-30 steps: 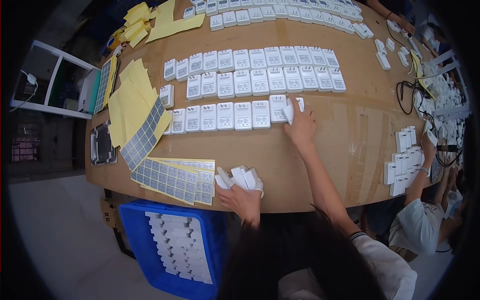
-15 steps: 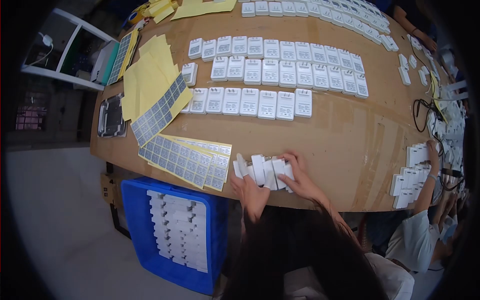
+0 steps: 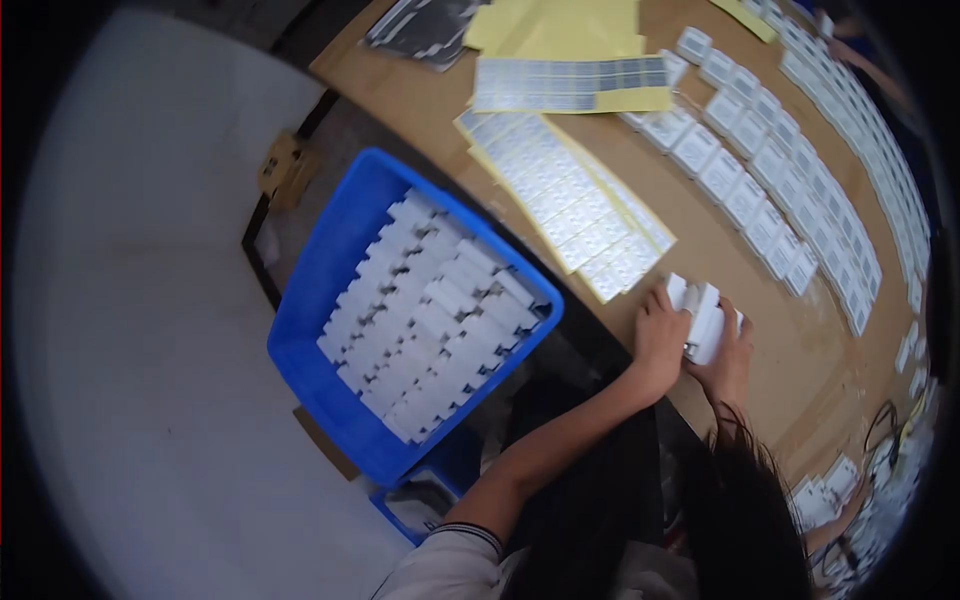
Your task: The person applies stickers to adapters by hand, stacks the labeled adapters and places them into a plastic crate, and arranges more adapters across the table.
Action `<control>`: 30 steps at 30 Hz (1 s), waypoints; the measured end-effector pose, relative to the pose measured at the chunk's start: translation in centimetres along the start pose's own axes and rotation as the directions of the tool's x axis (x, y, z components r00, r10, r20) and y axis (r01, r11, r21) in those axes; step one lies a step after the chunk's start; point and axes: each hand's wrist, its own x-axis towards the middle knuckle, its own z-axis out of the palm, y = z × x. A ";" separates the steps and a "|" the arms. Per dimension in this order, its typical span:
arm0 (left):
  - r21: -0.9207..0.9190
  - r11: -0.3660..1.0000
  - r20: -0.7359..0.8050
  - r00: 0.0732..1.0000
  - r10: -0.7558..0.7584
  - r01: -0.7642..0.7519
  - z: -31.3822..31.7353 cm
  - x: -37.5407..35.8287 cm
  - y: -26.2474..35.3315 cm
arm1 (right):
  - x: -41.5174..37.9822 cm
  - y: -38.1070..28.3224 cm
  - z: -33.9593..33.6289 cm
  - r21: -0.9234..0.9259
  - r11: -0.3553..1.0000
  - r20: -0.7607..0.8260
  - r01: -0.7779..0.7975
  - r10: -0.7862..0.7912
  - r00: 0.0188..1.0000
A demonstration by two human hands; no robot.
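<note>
Several white plug-in adapters (image 3: 706,326) stand pressed side by side in a short row near the table's edge. My left hand (image 3: 660,338) is closed around the left end of this row, its fingers bent over the cases. At the other end, my right hand (image 3: 731,362) grips the adapters with thumb and fingers. The hands hide parts of the row. Close beyond my left hand lie printed label sheets (image 3: 575,200) on yellow backing.
A blue bin (image 3: 330,230) below the table's edge holds rows of white adapters. Labelled adapters (image 3: 745,200) lie in rows across the brown table (image 3: 770,345). More yellow sheets (image 3: 555,28) are at the top. Another person's arm (image 3: 850,515) shows at lower right.
My view has swung left and rotated, bringing more of the blue bin into sight. My hands have drawn closer together on the row of adapters, which looks more compact.
</note>
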 end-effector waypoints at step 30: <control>-0.540 0.457 0.100 0.593 -0.799 0.707 1.0 -29.2 -45.5 | -11.3 -40.3 35.1 0.015 0.164 0.657 0.986 -0.745 0.114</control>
